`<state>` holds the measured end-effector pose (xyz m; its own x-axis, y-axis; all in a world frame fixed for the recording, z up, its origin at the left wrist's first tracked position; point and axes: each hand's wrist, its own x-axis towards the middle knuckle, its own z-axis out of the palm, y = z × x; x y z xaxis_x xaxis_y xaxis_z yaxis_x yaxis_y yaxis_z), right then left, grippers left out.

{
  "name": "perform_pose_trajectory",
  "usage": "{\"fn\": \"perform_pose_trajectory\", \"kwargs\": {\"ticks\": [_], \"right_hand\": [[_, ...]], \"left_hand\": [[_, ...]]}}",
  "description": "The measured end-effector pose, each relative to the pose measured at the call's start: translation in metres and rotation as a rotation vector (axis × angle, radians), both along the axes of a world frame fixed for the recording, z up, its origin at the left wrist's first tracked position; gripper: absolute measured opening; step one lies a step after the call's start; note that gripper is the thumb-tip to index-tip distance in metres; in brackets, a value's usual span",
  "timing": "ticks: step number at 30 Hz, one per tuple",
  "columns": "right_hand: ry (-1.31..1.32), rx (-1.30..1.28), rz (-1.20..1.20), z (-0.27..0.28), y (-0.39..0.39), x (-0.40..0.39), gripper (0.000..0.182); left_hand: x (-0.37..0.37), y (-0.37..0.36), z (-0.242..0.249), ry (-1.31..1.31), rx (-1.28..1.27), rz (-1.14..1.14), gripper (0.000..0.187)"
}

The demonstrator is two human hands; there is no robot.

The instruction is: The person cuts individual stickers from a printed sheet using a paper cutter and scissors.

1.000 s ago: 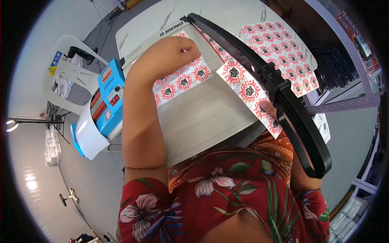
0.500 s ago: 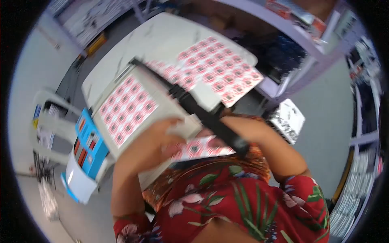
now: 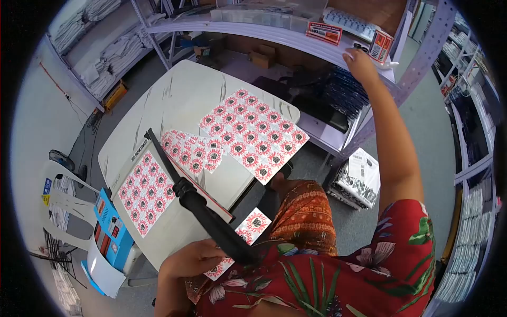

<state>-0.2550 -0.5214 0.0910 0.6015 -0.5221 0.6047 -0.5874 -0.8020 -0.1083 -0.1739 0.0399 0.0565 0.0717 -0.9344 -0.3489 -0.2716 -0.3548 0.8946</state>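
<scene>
My left hand (image 3: 196,258) is closed on a narrow strip of printed paper (image 3: 253,224) with pink-and-black motifs, held close to my lap. The long black handle (image 3: 216,227) of a paper cutter crosses over that strip and hides part of it. On the cutter's bed (image 3: 171,219) lies a printed sheet (image 3: 146,193) with the same pattern. Far off at the right, my right hand (image 3: 362,66) reaches the shelf, thumb and fingers apart. Its fingertips are at the black loops of what look like scissors (image 3: 361,47).
A larger printed sheet (image 3: 253,132) and cut pieces (image 3: 191,150) lie on the marbled table (image 3: 158,100). Small red boxes (image 3: 324,33) stand on the purple shelf (image 3: 253,33). A blue machine (image 3: 113,224) and a white chair (image 3: 66,222) are at left; wrapped packs (image 3: 359,177) sit on the floor.
My right hand has left the paper strip and stretched forward and right to the shelf. My left hand stays with the strip. The view has shifted, showing more of the shelf.
</scene>
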Motion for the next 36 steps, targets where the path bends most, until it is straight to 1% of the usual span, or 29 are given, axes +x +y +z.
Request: {"fn": "perform_pose_trajectory", "kwargs": {"ticks": [2,5,6,7,8,9,10,11,12,14,15,16,17,19,21,22,23,24,25,26,27,29,30,33,34,36], "right_hand": [[0.034,-0.174,-0.119,-0.004,-0.025,0.012,0.047],[0.098,-0.143,-0.224,-0.012,-0.042,0.025,0.058],[0.235,0.113,-0.161,-0.002,-0.049,0.027,0.061],[0.274,0.177,-0.147,0.001,-0.049,0.027,0.058],[0.214,0.201,-0.105,-0.002,-0.049,0.023,0.051],[0.168,0.072,-0.076,-0.007,-0.042,0.021,0.040],[0.055,-0.077,0.004,-0.033,-0.075,0.020,0.035],[0.007,-0.204,0.055,-0.034,-0.053,0.007,0.030],[0.070,-0.238,0.038,-0.039,-0.068,0.003,0.028],[-0.067,-0.336,0.169,-0.031,-0.041,-0.007,0.028],[-0.139,-0.391,0.227,-0.021,-0.022,-0.014,0.028],[-0.284,-0.223,0.229,-0.005,0.019,-0.023,0.028],[-0.427,-0.061,0.216,0.008,0.070,-0.032,0.028],[-0.622,0.371,0.441,0.007,0.146,-0.062,0.028],[-0.361,0.848,0.439,-0.020,0.221,-0.091,0.028],[-0.125,0.907,0.446,-0.029,0.269,-0.103,0.029],[-0.036,1.220,0.583,-0.055,0.294,-0.113,0.028],[0.060,1.114,0.546,-0.076,0.332,-0.122,0.026],[0.005,1.428,0.511,-0.087,0.365,-0.127,0.018],[0.069,1.419,0.531,-0.088,0.384,-0.133,0.015],[0.133,1.412,0.549,-0.089,0.396,-0.137,0.011],[0.307,1.281,0.861,-0.074,0.408,-0.142,0.009],[0.391,1.204,1.013,-0.066,0.413,-0.144,0.009],[0.653,1.180,1.127,-0.053,0.414,-0.145,0.010],[0.708,1.227,1.108,-0.052,0.411,-0.144,0.014],[0.734,1.204,1.176,-0.052,0.408,-0.140,0.018]], "left_hand": [[-0.001,0.004,-0.004,0.025,-0.005,0.053,0.021],[-0.006,0.004,0.004,-0.078,-0.071,0.066,0.020],[-0.007,0.004,0.006,-0.016,-0.042,0.142,0.021],[-0.009,0.005,0.008,0.053,-0.007,0.222,0.021],[-0.010,0.014,-0.001,0.151,0.031,0.291,0.021],[-0.012,0.023,-0.009,0.247,0.066,0.366,0.022],[-0.013,0.025,-0.006,0.243,0.001,0.391,0.021],[-0.016,0.021,-0.005,0.122,-0.032,0.355,0.022],[-0.018,0.025,-0.009,0.073,-0.010,0.357,0.023],[-0.021,0.027,-0.006,-0.068,0.049,0.331,0.026],[-0.027,0.031,-0.011,-0.007,-0.004,0.431,0.028],[-0.031,0.034,-0.008,0.046,-0.019,0.469,0.033],[-0.035,0.037,-0.011,0.090,-0.136,0.511,0.037],[-0.044,0.047,-0.023,0.211,-0.236,0.616,0.038],[-0.052,0.054,-0.030,0.194,-0.364,0.669,0.038],[-0.056,0.058,-0.032,0.185,-0.429,0.692,0.038],[-0.060,0.061,-0.031,0.177,-0.473,0.706,0.038],[-0.064,0.064,-0.029,0.166,-0.517,0.722,0.038],[-0.068,0.068,-0.028,0.156,-0.557,0.741,0.038],[-0.072,0.072,-0.030,0.189,-0.596,0.758,0.039],[-0.075,0.074,-0.030,0.138,-0.615,0.764,0.039],[-0.081,0.081,-0.024,0.041,-0.649,0.760,0.039],[-0.084,0.086,-0.019,0.015,-0.604,0.767,0.040],[-0.089,0.093,-0.020,-0.002,-0.735,0.837,0.040],[-0.089,0.097,-0.021,-0.010,-0.733,0.858,0.042],[-0.094,0.103,-0.021,0.038,-0.792,0.919,0.044]]}}
